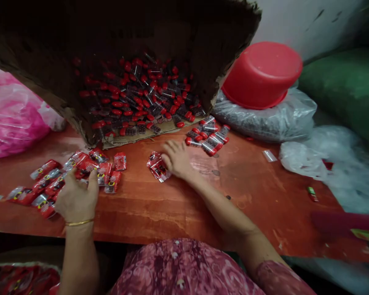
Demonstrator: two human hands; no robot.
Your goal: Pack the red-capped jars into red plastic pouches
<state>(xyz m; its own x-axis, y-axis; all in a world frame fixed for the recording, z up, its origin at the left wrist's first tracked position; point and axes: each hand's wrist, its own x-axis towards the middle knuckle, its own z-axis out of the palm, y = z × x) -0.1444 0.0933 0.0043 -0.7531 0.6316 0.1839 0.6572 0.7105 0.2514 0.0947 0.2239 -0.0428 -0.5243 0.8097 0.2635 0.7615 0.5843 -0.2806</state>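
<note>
On the left side of the table, my left hand [76,198] reaches into a group of red and clear plastic packets [51,184]. Its thumb and forefinger are apart, touching or just above the packets; the other fingers are partly hidden. Close to the table's middle, my right hand [178,160] is slightly blurred, with its fingers spread. Beside its thumb lies a small pile of flat red printed packets [158,167]. Several clear containers with red caps and dark contents [210,141] lie just beyond it to the right.
A cardboard box [233,57] lies on its side at the back, holding many red-capped containers [141,94]. To its right, a red tub [264,73] rests upside down on a filled clear bag [264,119]. Pink bags [15,114] stand at left. A green lighter [312,193] lies at right.
</note>
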